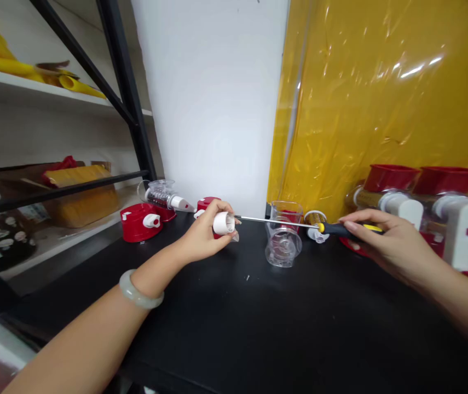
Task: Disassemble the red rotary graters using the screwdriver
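Observation:
My left hand (208, 232) is closed around a white cylindrical plastic part (223, 222), its open round end turned to the right. In my right hand (393, 241) is a screwdriver (334, 229) with a black and yellow handle. The long metal shaft runs level to the left, its tip at or near the white part; whether they touch I cannot tell. Below the shaft stands a clear plastic housing (282, 249). A small white-rimmed grater drum (317, 224) lies just behind the screwdriver.
At the left are a red base (140, 223) and a clear and white grater assembly (163, 197). Red and white grater machines (402, 202) stand at the right. Shelving with a black frame (129, 104) borders the black table (250, 328), with yellow sheeting (381, 98) behind.

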Available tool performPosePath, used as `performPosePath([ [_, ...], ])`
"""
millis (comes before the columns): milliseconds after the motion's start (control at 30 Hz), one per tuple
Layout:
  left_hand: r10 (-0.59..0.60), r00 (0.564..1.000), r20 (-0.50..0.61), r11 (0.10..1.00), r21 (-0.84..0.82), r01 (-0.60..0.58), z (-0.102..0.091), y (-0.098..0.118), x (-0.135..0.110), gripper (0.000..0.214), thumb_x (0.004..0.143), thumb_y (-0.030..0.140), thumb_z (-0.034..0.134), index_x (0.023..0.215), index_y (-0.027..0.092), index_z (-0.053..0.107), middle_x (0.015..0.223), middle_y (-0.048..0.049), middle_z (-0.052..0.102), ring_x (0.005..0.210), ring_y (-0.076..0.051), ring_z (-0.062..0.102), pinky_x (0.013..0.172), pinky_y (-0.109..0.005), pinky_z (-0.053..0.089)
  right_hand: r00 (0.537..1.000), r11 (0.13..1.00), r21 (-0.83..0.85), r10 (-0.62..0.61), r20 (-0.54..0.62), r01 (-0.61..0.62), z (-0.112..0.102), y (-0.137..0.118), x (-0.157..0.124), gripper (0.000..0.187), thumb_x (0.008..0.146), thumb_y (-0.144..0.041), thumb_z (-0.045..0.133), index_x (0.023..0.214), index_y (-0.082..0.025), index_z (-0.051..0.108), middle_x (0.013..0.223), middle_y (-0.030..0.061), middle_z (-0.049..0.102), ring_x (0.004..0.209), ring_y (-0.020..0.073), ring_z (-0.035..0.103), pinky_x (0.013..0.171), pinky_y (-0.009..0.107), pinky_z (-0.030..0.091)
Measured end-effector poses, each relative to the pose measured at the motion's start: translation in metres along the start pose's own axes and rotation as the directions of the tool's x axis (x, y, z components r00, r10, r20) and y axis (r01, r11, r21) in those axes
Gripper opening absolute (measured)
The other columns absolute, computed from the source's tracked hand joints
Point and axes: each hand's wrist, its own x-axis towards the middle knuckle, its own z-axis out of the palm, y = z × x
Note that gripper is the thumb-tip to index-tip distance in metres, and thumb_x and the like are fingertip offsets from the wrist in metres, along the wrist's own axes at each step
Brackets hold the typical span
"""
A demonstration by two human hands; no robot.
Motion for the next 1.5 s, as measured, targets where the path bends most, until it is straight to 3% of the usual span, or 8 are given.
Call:
performPosePath([
  [133,0.001,1.000,-0.002,0.996,0.093,-0.001,-0.001,0.001,0.000,0.032,0.079,0.017,0.069,0.101,0.021,0.047,0.092,-0.0033,0.066,0.081,-0.015,0.068,0.071,-0.029,0.055,0.996,0.946,-0.317,-0.084,-0.030,0.070,-0.013,0.002,0.008,0.036,0.069,-0.056,0.075,0.077,-0.021,0.073,0.062,0.0021,0.068,0.049,0.0128,0.053,0.049,0.025,0.041],
  [267,0.042,0.999,-0.008,0.986,0.161,-0.040,0.001,-0.002,0.000,0.032,0.075,0.024,0.075,0.095,0.021,0.049,0.086,-0.0023,0.068,0.075,-0.015,0.069,0.065,-0.027,0.054,0.994,0.902,-0.421,-0.106,-0.009,0.093,-0.011,0.001,0.018,0.033,0.067,-0.054,0.071,0.074,-0.022,0.073,0.061,0.0032,0.069,0.047,0.0160,0.055,0.045,0.027,0.041],
  [467,0.212,0.968,-0.131,0.942,0.293,-0.167,0.004,-0.002,-0.001,0.029,0.076,0.022,0.077,0.095,0.019,0.055,0.083,-0.0030,0.070,0.075,-0.015,0.068,0.070,-0.029,0.054,0.975,0.919,-0.375,-0.183,-0.129,0.123,0.000,-0.003,0.014,0.030,0.065,-0.052,0.070,0.071,-0.024,0.073,0.051,0.0010,0.063,0.040,0.0156,0.051,0.039,0.026,0.038],
  [633,0.321,0.938,-0.133,0.893,0.373,-0.253,0.007,-0.002,0.000,0.020,0.077,0.017,0.073,0.090,0.018,0.059,0.083,-0.0033,0.068,0.075,-0.015,0.064,0.069,-0.029,0.052,0.971,0.919,-0.385,-0.164,-0.173,0.087,0.001,0.006,-0.007,0.026,0.065,-0.050,0.069,0.069,-0.025,0.074,0.057,0.0030,0.067,0.044,0.0179,0.056,0.041,0.027,0.040],
  [833,0.330,0.940,-0.083,0.876,0.398,-0.272,0.009,-0.002,0.000,0.020,0.075,0.012,0.071,0.090,0.018,0.059,0.085,-0.0037,0.068,0.077,-0.015,0.063,0.071,-0.030,0.051,0.981,0.925,-0.376,-0.119,-0.155,0.052,0.001,0.014,-0.013,0.034,0.068,-0.056,0.069,0.075,-0.023,0.074,0.057,0.0029,0.067,0.043,0.0170,0.055,0.043,0.028,0.040],
  [1067,0.363,0.931,-0.040,0.851,0.420,-0.314,0.010,0.001,-0.001,0.022,0.076,0.012,0.072,0.092,0.018,0.058,0.086,-0.0038,0.067,0.078,-0.015,0.062,0.070,-0.029,0.050,0.976,0.907,-0.415,-0.151,-0.156,0.074,0.005,0.006,-0.018,0.030,0.068,-0.053,0.067,0.072,-0.023,0.073,0.052,0.0019,0.066,0.040,0.0161,0.053,0.041,0.027,0.037],
  [1200,0.365,0.930,-0.037,0.849,0.423,-0.316,0.011,0.001,-0.002,0.022,0.076,0.013,0.072,0.092,0.018,0.058,0.086,-0.0037,0.066,0.078,-0.015,0.062,0.070,-0.028,0.050,0.974,0.894,-0.446,-0.144,-0.172,0.053,0.007,0.001,-0.019,0.029,0.066,-0.053,0.066,0.071,-0.024,0.074,0.060,0.0035,0.070,0.042,0.0167,0.054,0.041,0.028,0.039],
  [1500,0.341,0.939,-0.049,0.861,0.418,-0.291,0.010,-0.001,-0.002,0.022,0.076,0.012,0.071,0.093,0.018,0.058,0.086,-0.0035,0.066,0.080,-0.016,0.062,0.072,-0.030,0.050,0.970,0.885,-0.461,-0.165,-0.180,0.065,0.008,-0.002,-0.018,0.025,0.066,-0.049,0.065,0.069,-0.026,0.073,0.055,0.0020,0.067,0.044,0.0180,0.056,0.043,0.029,0.041],
])
